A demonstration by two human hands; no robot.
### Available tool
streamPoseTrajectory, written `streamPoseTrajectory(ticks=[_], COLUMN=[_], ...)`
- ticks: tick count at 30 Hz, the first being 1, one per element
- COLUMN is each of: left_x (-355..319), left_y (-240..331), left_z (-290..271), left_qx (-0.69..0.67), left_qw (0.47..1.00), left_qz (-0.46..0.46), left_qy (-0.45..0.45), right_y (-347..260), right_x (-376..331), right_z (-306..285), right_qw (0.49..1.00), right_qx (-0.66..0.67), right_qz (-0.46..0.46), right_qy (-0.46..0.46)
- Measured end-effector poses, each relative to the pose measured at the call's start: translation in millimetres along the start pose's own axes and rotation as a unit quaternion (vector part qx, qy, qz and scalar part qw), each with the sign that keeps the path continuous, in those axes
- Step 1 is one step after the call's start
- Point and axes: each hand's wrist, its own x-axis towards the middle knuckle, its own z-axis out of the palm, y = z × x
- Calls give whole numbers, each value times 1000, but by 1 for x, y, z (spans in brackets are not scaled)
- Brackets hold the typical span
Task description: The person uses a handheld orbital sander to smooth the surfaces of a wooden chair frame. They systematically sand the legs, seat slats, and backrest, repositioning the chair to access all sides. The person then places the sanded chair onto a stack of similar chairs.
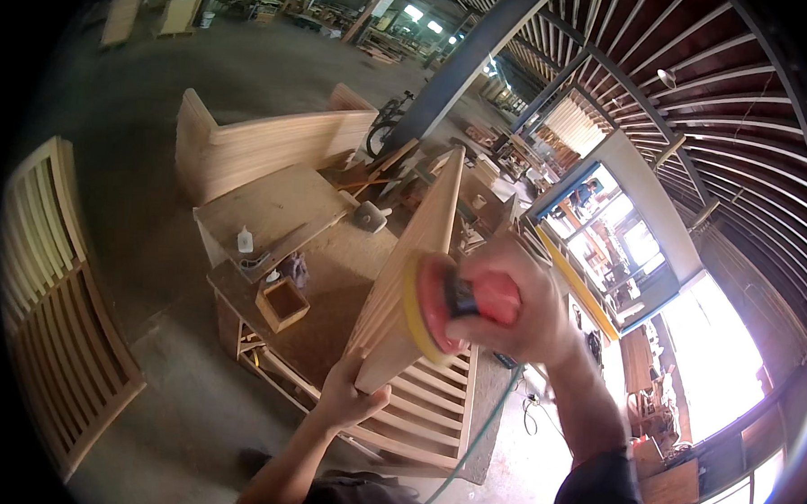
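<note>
My right hand (519,298) is closed around the red body of a round palm sander (430,307). The sander's yellow pad lies against the face of a long, pale wooden board (429,219), which is held tilted and runs away from me. Around the board's near end, my left hand (350,396) is closed, its thumb on the near side. Beneath the board a slatted wooden panel (423,413) lies on the workbench (284,193). Slight blur covers the sander and right hand.
On the bench are an open wooden box (282,303), a small white bottle (245,240) and a grey tool (371,216). Stacked wooden pieces (273,152) stand at its far side. A slatted panel (67,327) stands left. A green hose (486,425) hangs at right; a post (470,61) rises beyond.
</note>
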Motion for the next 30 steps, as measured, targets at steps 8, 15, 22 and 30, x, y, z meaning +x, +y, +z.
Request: streamPoseTrajectory(ticks=[8, 15, 22, 30], left_x=[5, 3, 2, 5], left_y=[-3, -11, -20, -7], left_z=[2, 0, 7, 3], left_qx=[36, 77, 80, 79], left_qw=[999, 996, 996, 995], left_qz=[3, 47, 33, 46], left_qy=[-18, 15, 21, 49], right_y=[36, 29, -19, -48], right_x=[-100, -94, 6, 148], right_z=[145, 150, -5, 16], right_qw=[896, 890, 996, 863], right_qx=[222, 271, -10, -219], right_qz=[46, 27, 86, 94], right_qy=[382, 365, -36, -445])
